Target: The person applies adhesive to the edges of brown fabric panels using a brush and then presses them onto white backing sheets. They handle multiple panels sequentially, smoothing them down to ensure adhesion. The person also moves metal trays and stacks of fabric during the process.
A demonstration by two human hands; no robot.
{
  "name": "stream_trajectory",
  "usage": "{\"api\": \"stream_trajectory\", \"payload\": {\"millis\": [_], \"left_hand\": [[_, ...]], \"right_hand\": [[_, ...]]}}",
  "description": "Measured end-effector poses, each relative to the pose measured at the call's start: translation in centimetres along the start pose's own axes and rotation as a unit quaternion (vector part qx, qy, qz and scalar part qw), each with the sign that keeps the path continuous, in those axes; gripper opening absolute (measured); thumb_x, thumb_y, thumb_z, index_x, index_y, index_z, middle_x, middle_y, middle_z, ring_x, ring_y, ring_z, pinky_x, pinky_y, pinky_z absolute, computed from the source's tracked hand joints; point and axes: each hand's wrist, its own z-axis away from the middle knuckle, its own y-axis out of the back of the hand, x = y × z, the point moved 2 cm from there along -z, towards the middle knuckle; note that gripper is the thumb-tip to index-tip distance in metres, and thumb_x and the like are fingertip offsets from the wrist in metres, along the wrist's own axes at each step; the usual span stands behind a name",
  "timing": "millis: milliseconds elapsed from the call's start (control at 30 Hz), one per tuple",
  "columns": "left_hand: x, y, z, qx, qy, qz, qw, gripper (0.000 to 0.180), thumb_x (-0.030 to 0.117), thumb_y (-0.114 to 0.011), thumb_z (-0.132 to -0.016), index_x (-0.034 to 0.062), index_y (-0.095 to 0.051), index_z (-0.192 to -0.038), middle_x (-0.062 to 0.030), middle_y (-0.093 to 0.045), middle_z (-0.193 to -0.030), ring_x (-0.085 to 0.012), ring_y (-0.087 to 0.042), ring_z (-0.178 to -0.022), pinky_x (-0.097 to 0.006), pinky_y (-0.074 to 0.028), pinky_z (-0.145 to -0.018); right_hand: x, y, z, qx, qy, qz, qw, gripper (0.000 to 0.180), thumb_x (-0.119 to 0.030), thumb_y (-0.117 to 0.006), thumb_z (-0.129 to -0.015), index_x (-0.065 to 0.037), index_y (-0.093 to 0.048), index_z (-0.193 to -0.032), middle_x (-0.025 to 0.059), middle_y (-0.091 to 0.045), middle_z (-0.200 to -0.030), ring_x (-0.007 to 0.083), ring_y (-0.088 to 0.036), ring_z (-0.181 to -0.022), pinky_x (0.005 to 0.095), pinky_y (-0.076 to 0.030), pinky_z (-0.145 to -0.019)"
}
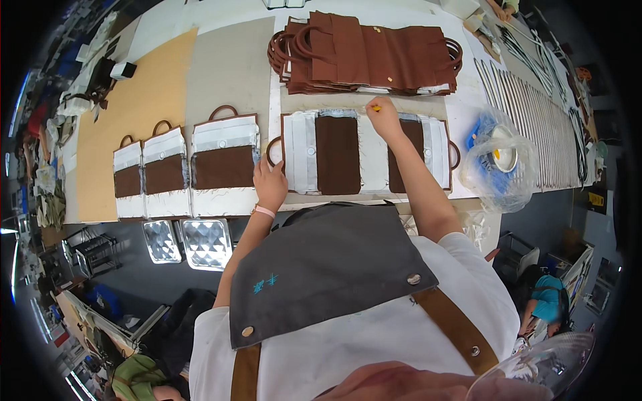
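Note:
A bag panel [338, 155] lies flat before me, inner side up, with brown and white lining sections, frayed edges and a brown loop handle at each end. My left hand [270, 186] rests on its left edge beside the handle [273, 151], fingers stretched out. At the panel's far edge, my right hand [384, 121] is closed on a small yellow tool [376, 108], mostly hidden by the fingers. Further left, several similar panels [225, 167] lie side by side. Beyond my right hand is a stack of brown leather bag panels [394, 57] with loop handles.
A clear plastic bag [515, 180] surrounds a round container [503, 159] to the right. Long thin strips [528, 123] lie in rows at the far right. Tan board [144, 87] covers part of the table's left side. Two shiny metal stools [206, 242] stand below the front edge.

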Motion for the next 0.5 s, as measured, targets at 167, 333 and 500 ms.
{"api": "stream_trajectory", "payload": {"millis": [167, 333, 500], "left_hand": [[-0.2, -0.6, -1.6, 0.025, 0.026, 0.008, 0.999, 0.039, 0.009, -0.059, -0.072, 0.0109, -0.058, -0.111, -0.0229, -0.042, -0.127, -0.0383, -0.048, -0.104, -0.046, -0.041, -0.085], [-0.7, -0.7, -1.8, 0.006, 0.029, -0.012, 0.999, 0.036, 0.011, -0.06, -0.071, 0.0109, -0.06, -0.107, -0.0185, -0.05, -0.117, -0.035, -0.051, -0.096, -0.044, -0.043, -0.08], [-0.9, -0.4, -3.0, 0.002, 0.117, 0.022, 0.993, 0.046, 0.01, -0.06, -0.073, 0.0065, -0.05, -0.118, -0.0215, -0.059, -0.093, -0.0375, -0.057, -0.081, -0.043, -0.046, -0.072]], "right_hand": [[-4.7, -5.3, 0.7, -0.092, 0.058, -0.109, 0.988, 0.009, -0.008, -0.062, -0.074, -0.001, -0.059, -0.076, 0.0155, -0.054, -0.081, 0.0318, -0.054, -0.08, 0.037, -0.045, -0.072], [-2.7, -4.2, 0.3, -0.071, 0.039, -0.054, 0.995, 0.012, -0.011, -0.064, -0.076, 0.0, -0.06, -0.078, 0.015, -0.053, -0.083, 0.0308, -0.054, -0.08, 0.0356, -0.044, -0.071], [-8.0, 0.6, 1.3, -0.025, 0.01, -0.117, 0.993, 0.015, -0.014, -0.062, -0.082, -0.002, -0.065, -0.091, 0.0111, -0.053, -0.086, 0.0227, -0.055, -0.078, 0.0305, -0.045, -0.069]]}}
